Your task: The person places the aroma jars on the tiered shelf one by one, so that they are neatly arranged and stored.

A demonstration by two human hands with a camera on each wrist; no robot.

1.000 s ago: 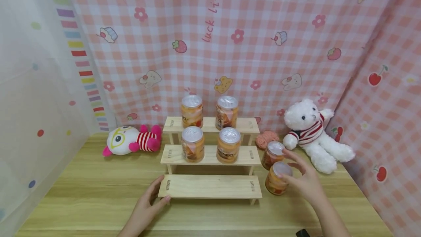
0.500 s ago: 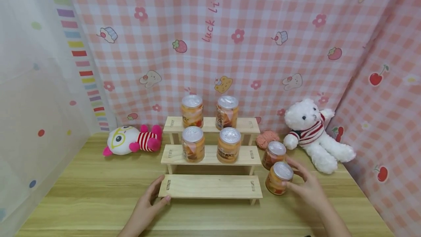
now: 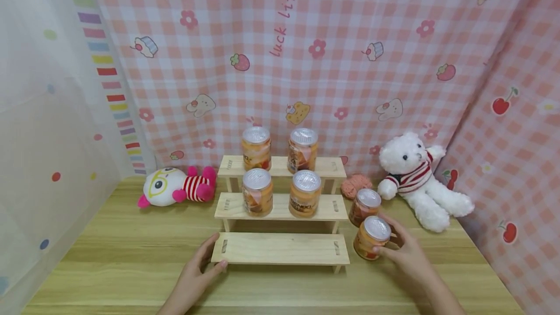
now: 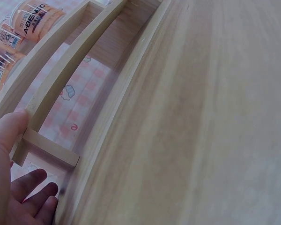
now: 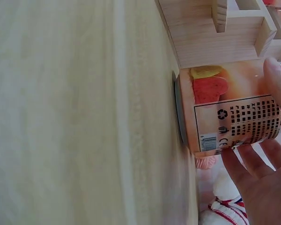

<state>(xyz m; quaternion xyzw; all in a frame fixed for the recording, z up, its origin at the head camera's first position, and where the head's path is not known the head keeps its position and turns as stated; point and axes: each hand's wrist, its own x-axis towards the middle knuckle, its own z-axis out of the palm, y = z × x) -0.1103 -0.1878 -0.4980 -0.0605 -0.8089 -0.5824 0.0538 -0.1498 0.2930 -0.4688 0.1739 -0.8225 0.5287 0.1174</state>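
From the middle of the front edge of the bench (image 3: 280, 290), you can pass freely over the bottom shelf (image 3: 280, 248). To its right, the front jar (image 3: 366, 244) and, behind it, the rear jar (image 3: 364, 210) block your way.

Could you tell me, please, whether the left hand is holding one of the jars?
No, the left hand grips the left end of the lowest wooden shelf.
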